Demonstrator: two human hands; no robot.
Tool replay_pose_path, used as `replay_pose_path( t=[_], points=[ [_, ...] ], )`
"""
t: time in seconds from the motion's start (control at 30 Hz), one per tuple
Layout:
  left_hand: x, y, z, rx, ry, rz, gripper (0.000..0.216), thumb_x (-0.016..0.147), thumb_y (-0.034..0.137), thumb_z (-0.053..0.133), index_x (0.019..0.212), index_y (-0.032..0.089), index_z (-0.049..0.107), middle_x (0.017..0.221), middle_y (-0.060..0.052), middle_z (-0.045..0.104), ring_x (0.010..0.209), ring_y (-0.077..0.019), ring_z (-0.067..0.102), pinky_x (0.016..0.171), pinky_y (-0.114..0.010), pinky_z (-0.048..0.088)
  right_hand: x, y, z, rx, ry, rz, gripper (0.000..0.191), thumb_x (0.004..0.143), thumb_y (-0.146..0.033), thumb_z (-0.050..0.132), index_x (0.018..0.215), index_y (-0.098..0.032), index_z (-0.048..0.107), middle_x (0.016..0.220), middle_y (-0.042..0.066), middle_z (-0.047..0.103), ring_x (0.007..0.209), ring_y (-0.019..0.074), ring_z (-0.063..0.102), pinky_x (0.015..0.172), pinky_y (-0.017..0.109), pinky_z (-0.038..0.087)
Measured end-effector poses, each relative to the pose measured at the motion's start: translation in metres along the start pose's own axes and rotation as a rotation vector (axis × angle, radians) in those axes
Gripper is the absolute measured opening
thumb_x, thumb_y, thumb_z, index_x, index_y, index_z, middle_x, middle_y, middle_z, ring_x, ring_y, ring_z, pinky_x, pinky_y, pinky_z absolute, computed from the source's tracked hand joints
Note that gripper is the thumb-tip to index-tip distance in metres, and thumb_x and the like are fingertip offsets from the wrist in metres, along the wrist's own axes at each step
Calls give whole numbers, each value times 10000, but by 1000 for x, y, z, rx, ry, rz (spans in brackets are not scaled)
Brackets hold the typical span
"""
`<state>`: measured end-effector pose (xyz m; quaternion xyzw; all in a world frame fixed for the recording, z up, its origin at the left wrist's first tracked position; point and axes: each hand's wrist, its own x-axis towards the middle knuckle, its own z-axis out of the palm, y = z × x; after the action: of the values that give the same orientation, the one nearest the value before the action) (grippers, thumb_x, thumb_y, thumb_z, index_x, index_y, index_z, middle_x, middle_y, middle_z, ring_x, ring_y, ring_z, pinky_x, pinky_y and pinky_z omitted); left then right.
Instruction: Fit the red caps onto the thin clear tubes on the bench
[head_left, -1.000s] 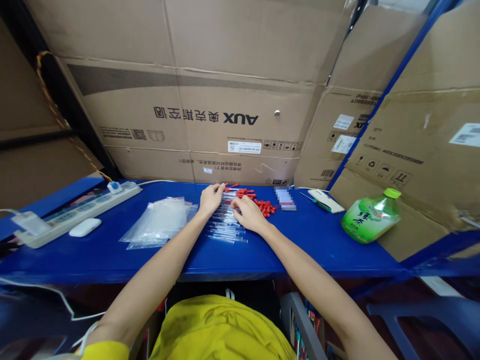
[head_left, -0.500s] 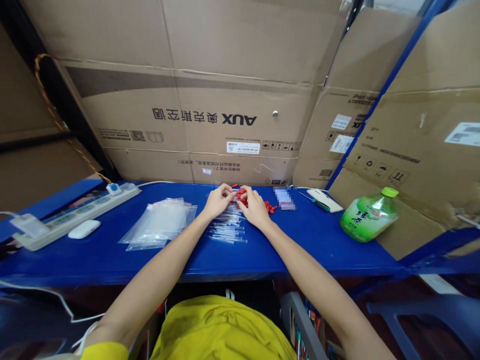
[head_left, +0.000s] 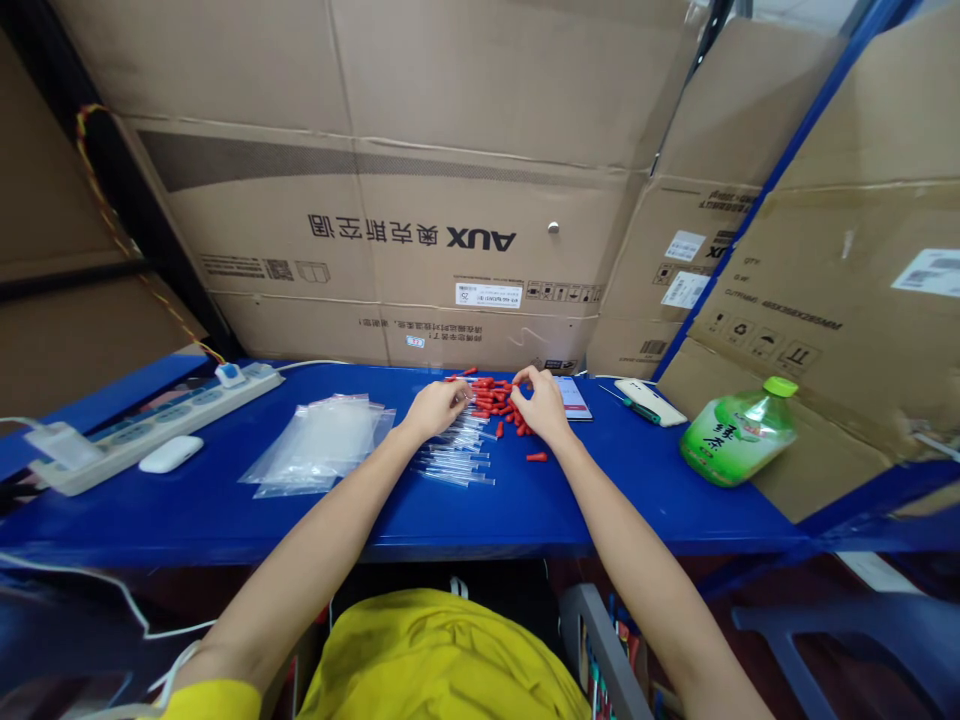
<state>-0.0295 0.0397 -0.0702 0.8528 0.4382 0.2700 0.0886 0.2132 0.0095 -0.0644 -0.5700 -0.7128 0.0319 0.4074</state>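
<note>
Red bulbs (head_left: 491, 397) lay heaped between my hands, right hand (head_left: 544, 408) nearer, its fingers curled at the heap's right edge. Clear tubes (head_left: 456, 465) lay on my side of the heap, long axes roughly left-right, nearer my left hand (head_left: 433, 410). Left fingertips were bunched at the heap's left side; too small and blurred to tell whether either hand gripped anything. One stray bulb (head_left: 536, 457) lay apart, toward me, just left of my right forearm, long axis sideways.
</note>
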Motion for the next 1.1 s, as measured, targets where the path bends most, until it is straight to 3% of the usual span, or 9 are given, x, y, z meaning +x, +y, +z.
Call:
replay_pose_path(
  t=[0.17, 0.27, 0.4, 0.53, 0.7, 1.1],
  points=[
    [1, -7, 6, 19, -84, 123, 137, 895, 227, 639, 997, 226, 730, 984, -43, 789, 819, -193, 696, 750, -279, 475, -1, -1, -6, -53, -75, -28, 173, 928, -247, 585, 1072, -250, 680, 943, 36, 724, 1018, 252, 584, 920, 369, 408],
    [2, -9, 9, 39, -104, 161, 140, 902, 219, 634, 989, 224, 743, 1038, -56, 784, 922, -208, 705, 821, -293, 496, -1, -2, -7, -107, -135, -40, 119, 954, -275, 592, 969, -248, 707, 906, 37, 724, 998, 253, 570, 911, 373, 392],
    [3, -12, 11, 43, -107, 177, 151, 911, 203, 636, 1015, 214, 745, 1100, -87, 763, 1036, -232, 694, 923, -328, 503, 0, 1, -8, -157, -173, -42, 216, 1003, -369, 592, 908, -238, 735, 984, 63, 731, 1034, 264, 542, 917, 390, 388],
    [3, -11, 11, 9, -91, 213, 122, 900, 162, 632, 974, 198, 723, 1066, -88, 753, 994, -223, 686, 907, -325, 506, -2, 4, -7, -193, -183, -54, 271, 995, -443, 628, 889, -237, 768, 1074, 91, 698, 1089, 280, 508, 927, 409, 393],
    [3, -7, 10, 5, -90, 209, 135, 890, 140, 624, 957, 199, 726, 1029, -72, 755, 933, -211, 687, 858, -310, 507, -5, 7, -3, -218, -206, -50, 179, 978, -389, 657, 949, -248, 763, 1154, 84, 656, 1142, 283, 491, 913, 408, 401],
    [3, -9, 13, -12, -103, 225, 55, 922, 196, 633, 940, 191, 685, 1016, -94, 742, 968, -237, 681, 913, -351, 513, -8, 1, -2, -221, -310, -119, 232, 926, -487, 726, 985, -264, 751, 1145, 79, 642, 1151, 286, 473, 921, 419, 376]
  ],
)
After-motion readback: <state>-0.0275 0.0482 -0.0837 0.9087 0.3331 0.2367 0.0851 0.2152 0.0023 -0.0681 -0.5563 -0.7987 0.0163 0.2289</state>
